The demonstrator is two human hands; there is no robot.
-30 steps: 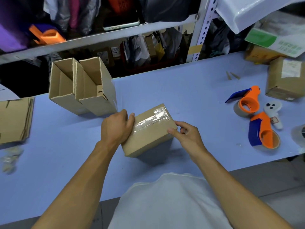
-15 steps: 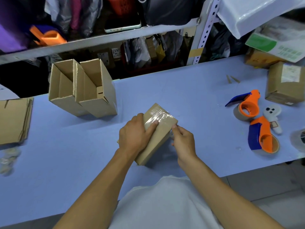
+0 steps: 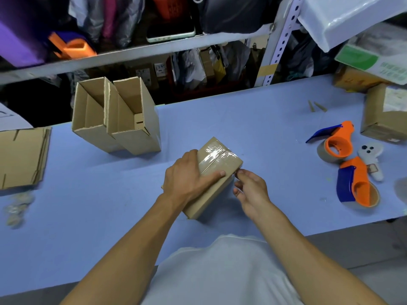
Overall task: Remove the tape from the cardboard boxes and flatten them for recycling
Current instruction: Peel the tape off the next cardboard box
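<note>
From the head camera I see a small brown cardboard box sealed with clear glossy tape (image 3: pixel 217 166) standing tilted near the middle of the pale blue desk (image 3: pixel 253 119), towards its near edge. My left hand (image 3: pixel 187 181) lies over the box's left side, fingers out straight, the forefinger pressing across the taped top; its thumb is hidden behind the box, so I cannot tell how it grips there. My right hand (image 3: pixel 251 192) sits at the box's right corner with fingers curled; the fingertips (image 3: pixel 239 172) meet at the tape's edge, though whether they have a free end pinched is too small to make out. Near the desk's far left stand two open-topped brown cardboard boxes (image 3: pixel 119 119), touching side by side. A stack of flattened brown cardboard sheets (image 3: pixel 22 157) is cut off by the left edge. At the right end lie two orange-and-blue tape dispensers (image 3: pixel 343 164) with a white game-style controller (image 3: pixel 371 155) just beside them, and a sealed brown labelled parcel (image 3: pixel 385 115) is cropped at the far right corner. Some crumpled clear scraps (image 3: pixel 16 208) at the near left are blurred.
</note>
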